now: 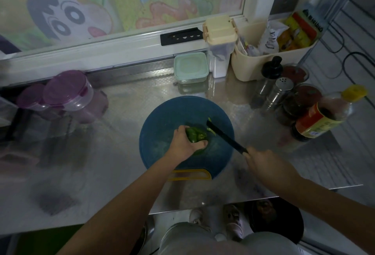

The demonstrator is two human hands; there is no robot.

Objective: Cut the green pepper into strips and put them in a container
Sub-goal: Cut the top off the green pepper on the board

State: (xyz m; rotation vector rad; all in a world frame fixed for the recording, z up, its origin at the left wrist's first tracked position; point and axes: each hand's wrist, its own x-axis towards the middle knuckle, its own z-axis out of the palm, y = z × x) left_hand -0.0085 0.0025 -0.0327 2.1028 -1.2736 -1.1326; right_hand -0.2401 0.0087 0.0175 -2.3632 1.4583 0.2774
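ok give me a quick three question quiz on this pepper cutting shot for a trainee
1. True or false: the left hand holds the green pepper down on the blue cutting board.
2. What does the right hand grip? A a spoon, B a black knife, C a bottle.
3. Fill in: the pale green container by the back wall has its lid ____ (on or off).

Key: 1 true. 2 B. 3 on.
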